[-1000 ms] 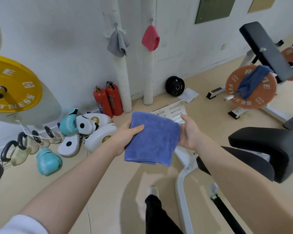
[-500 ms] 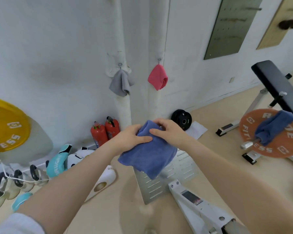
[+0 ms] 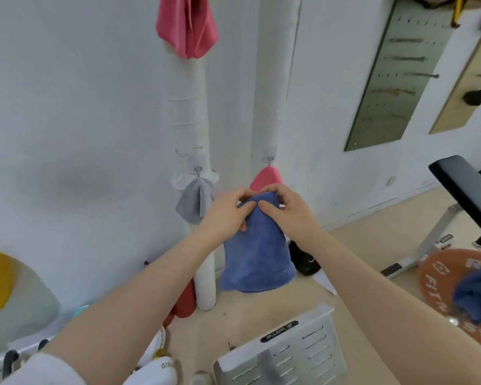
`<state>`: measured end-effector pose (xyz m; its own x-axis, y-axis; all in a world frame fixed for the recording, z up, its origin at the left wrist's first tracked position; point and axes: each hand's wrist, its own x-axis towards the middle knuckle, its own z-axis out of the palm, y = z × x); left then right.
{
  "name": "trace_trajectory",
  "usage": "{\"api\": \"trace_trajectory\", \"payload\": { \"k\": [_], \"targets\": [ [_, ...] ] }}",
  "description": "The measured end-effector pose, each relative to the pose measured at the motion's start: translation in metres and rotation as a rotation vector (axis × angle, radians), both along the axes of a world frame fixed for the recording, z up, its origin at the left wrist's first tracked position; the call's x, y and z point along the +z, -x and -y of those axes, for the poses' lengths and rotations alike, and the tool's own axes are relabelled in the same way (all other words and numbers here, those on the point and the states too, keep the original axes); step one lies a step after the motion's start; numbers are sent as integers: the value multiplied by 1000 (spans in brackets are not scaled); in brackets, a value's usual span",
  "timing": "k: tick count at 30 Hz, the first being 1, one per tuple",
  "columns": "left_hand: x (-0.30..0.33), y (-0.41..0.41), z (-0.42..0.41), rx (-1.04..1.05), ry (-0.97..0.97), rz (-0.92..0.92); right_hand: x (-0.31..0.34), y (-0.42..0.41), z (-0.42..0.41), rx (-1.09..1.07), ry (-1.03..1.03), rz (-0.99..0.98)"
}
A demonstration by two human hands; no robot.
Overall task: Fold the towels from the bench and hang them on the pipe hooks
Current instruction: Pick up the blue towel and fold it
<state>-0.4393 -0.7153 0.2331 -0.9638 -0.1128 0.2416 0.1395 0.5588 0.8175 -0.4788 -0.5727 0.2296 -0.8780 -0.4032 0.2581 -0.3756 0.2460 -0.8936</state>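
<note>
White wall ahead of me, with two wrapped pipes (image 3: 190,120) running down it. I have the blue towel (image 3: 257,254) bunched at its top, left hand (image 3: 225,215) and right hand (image 3: 286,211) both pinching it there, in front of the pipes. Its folded body hangs below my fingers. A grey towel (image 3: 196,202) hangs on the left pipe's hook, a pink towel (image 3: 267,179) on the right one.

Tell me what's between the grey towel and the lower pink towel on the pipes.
In the head view, both hands pinch the top of the blue towel there, between the grey towel and the lower pink towel, partly covering the pink one.
</note>
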Motion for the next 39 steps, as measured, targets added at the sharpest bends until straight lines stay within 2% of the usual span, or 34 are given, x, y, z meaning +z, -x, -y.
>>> {"api": "trace_trajectory", "payload": {
  "k": [3,5,12,21,24,28,32,35,39],
  "targets": [
    [16,46,15,-5,-51,-47,21,42,9,120,178,214],
    [26,77,29,-9,-83,-86,31,70,16,174,252,287],
    [92,195,68,-110,-123,-209,85,178,66,0,415,125],
    [207,321,73,-278,-15,-467,198,293,92,-275,372,-282],
    [243,351,60,-237,-35,-555,233,328,88,-397,350,-408],
    [271,391,51,-199,-170,-626,268,373,78,-494,306,-491],
    [300,439,48,-20,-28,-795,307,420,71,-506,331,-527],
    [313,466,46,45,16,-764,323,451,69,-525,409,-469],
    [326,487,53,21,-259,-603,339,480,73,-508,382,-443]
  ]
}}
